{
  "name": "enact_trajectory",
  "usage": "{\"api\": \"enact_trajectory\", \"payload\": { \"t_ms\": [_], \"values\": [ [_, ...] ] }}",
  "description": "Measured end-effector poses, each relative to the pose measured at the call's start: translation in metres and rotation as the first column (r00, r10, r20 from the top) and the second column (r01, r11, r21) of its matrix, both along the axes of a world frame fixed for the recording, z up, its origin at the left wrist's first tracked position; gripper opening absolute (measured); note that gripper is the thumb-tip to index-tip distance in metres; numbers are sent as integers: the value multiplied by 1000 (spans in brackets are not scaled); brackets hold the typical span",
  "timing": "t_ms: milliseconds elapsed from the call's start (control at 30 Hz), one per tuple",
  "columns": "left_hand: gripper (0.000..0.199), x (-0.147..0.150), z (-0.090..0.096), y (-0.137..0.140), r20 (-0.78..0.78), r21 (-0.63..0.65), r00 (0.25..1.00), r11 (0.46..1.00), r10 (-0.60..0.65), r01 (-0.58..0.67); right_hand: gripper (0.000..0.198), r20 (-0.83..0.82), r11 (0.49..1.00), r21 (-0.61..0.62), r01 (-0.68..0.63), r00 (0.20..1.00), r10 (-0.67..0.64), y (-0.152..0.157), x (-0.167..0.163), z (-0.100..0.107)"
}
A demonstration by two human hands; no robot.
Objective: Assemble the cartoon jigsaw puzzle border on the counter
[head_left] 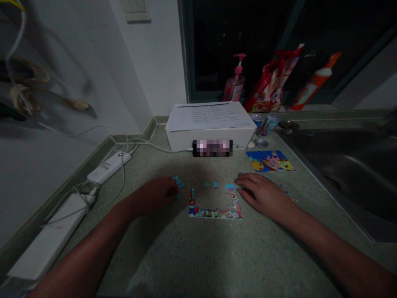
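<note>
Jigsaw border [214, 213] on the table [214, 260] between left hand [156, 192] and right hand [263, 193], with left, bottom and right sides seemingly joined and the top unfinished, two single pieces [215, 185] lying apart near the blue corner section [230, 187]. Left hand curled beside a small heap of loose pieces [178, 181], cannot tell whether pinching one; right hand loosely spread, clasping nothing visible, just beside that corner. Apparently at the stage of closing the top edge, so probably calling for a light pinch on one small piece, a turn to match its tabs and a gentle press into line.
</note>
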State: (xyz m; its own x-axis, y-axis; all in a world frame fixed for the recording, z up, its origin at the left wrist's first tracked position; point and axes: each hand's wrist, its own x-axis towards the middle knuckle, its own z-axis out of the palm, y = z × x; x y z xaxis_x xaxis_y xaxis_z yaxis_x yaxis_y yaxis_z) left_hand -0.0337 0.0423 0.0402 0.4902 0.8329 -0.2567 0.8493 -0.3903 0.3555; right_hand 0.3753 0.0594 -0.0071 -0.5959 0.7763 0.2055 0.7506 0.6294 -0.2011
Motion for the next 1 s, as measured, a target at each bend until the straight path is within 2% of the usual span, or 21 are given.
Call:
{"api": "enact_trajectory", "payload": {
  "t_ms": [267, 767, 1000],
  "values": [
    [10, 4, 3, 1, 7, -7, 997, 997, 79, -79, 24, -30, 1000, 20, -3, 1000, 3, 0, 0, -2],
    [11, 9, 1, 3, 65, -63, 989, 990, 132, -128, 25, -29, 1000, 15, -9, 1000, 10, 0, 0, 2],
    [18, 16, -18, 12, 229, -36, 923, 950, 310, -310, 26, -34, 1000, 11, -8, 999, 8, 0, -1, 1]
  ]
}}
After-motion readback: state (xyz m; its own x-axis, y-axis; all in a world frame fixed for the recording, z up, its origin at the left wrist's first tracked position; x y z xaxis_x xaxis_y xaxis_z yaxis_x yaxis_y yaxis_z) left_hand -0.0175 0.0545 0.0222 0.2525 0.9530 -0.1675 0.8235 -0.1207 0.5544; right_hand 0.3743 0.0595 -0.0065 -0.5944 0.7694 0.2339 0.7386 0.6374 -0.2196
